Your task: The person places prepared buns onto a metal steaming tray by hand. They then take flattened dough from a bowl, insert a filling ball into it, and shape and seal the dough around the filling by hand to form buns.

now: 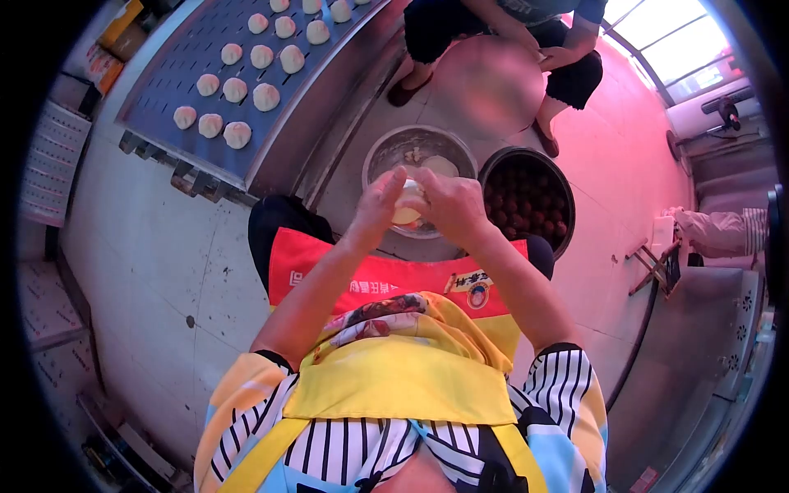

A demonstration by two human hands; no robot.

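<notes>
Both hands meet over a metal bowl (371,154) between my knees. My left hand (378,207) and my right hand (454,204) have their fingers wrapped round a pale piece of dough (411,195), which the fingers partly cover. Inside the bowl lies a round lump of dough (440,167) with smaller white scraps and flour beside it. Just right of the bowl stands a black bucket (567,182) holding many dark round balls (526,201).
At upper left, several shaped dough buns (265,97) sit in rows on a slotted metal tray (164,140). A person (567,57) sits opposite, legs near the bowl and bucket. A folding stool (657,267) and another person's legs (715,232) are at right.
</notes>
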